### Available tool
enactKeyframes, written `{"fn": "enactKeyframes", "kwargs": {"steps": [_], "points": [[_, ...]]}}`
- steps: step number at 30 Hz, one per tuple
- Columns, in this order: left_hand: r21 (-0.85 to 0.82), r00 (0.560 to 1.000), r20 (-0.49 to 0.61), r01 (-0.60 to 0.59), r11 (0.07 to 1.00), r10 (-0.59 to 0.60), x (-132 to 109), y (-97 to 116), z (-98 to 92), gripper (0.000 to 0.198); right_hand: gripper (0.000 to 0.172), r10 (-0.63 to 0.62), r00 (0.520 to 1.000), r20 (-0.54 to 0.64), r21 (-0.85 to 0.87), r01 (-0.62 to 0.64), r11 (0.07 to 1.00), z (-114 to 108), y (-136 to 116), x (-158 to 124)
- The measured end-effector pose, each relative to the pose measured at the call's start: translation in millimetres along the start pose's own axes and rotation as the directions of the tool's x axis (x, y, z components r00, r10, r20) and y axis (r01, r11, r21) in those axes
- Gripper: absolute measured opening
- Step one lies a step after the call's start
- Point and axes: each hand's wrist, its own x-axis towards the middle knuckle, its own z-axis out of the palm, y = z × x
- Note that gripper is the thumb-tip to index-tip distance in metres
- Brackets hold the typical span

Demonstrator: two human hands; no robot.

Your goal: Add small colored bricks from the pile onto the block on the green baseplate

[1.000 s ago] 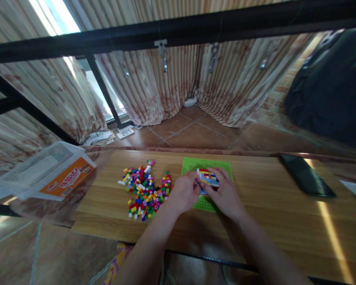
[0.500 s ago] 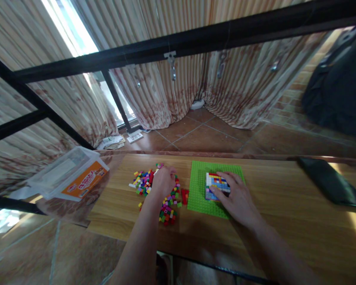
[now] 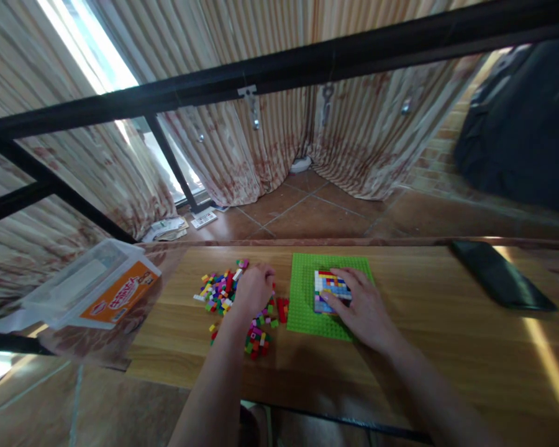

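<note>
A green studded baseplate [image 3: 307, 298] lies on the wooden table [image 3: 447, 335]. On it sits a flat patch of small bricks [image 3: 328, 285] in white, blue, red and yellow. My right hand [image 3: 361, 307] rests on that patch with its fingers stretched flat. A heap of small loose bricks [image 3: 221, 292] in many colours lies left of the plate. My left hand [image 3: 254, 288] is down in this heap, its fingers curled; what they hold is hidden.
A clear plastic box with an orange label [image 3: 97, 288] stands at the table's left end. A dark phone [image 3: 498, 273] lies at the far right. Black metal bars [image 3: 279, 68] cross overhead, with curtains and a tiled floor behind.
My left hand has left the baseplate and moved left into the loose brick heap. My right hand has stayed on the brick patch.
</note>
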Motion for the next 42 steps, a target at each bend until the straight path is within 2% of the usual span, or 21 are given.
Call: {"fn": "enactKeyframes", "kwargs": {"steps": [3, 6, 8, 11, 14, 17, 24, 30, 37, 42], "points": [[-0.187, 0.994, -0.063, -0.099, 0.977, 0.089, -4, 18, 1.1, 0.019, 0.047, 0.025, 1.000, 0.007, 0.041, -0.025, 0.999, -2, -1, 2], [-0.378, 0.978, -0.099, -0.209, 0.902, 0.185, -15, 42, 9.2, 0.015, 0.043, 0.047, 0.999, 0.010, 0.094, -0.047, 0.994, -5, 1, 6], [-0.417, 0.966, -0.106, -0.259, 0.871, 0.236, -22, 56, 16.8, 0.014, 0.041, 0.064, 0.998, 0.011, 0.116, -0.065, 0.991, -6, 2, 8], [-0.362, 0.947, -0.109, -0.320, 0.875, 0.302, -31, 69, 27.2, 0.013, 0.042, 0.070, 0.997, 0.019, 0.145, -0.072, 0.987, -9, 4, 9], [-0.279, 0.933, -0.139, -0.359, 0.890, 0.333, -35, 71, 35.6, 0.014, 0.040, 0.067, 0.998, 0.001, 0.165, -0.066, 0.984, -10, 4, 9], [-0.243, 0.927, -0.204, -0.358, 0.902, 0.313, -37, 68, 44.0, 0.014, 0.038, 0.071, 0.997, -0.011, 0.173, -0.068, 0.982, -12, 4, 8], [-0.309, 0.925, -0.283, -0.337, 0.889, 0.252, -38, 66, 60.9, 0.013, 0.038, 0.081, 0.997, 0.002, 0.173, -0.080, 0.982, -13, 4, 9], [-0.287, 0.920, -0.297, -0.341, 0.895, 0.255, -41, 65, 59.9, 0.012, 0.036, 0.049, 0.999, -0.007, 0.179, -0.047, 0.983, -14, 4, 7], [-0.332, 0.935, -0.275, -0.309, 0.891, 0.222, -42, 64, 58.3, 0.013, 0.048, 0.014, 0.999, 0.050, 0.130, -0.021, 0.991, -14, 4, 4], [-0.362, 0.947, -0.251, -0.283, 0.888, 0.200, -43, 67, 58.3, 0.012, 0.049, 0.024, 0.998, 0.060, 0.119, -0.031, 0.992, -11, 3, 3]]}}
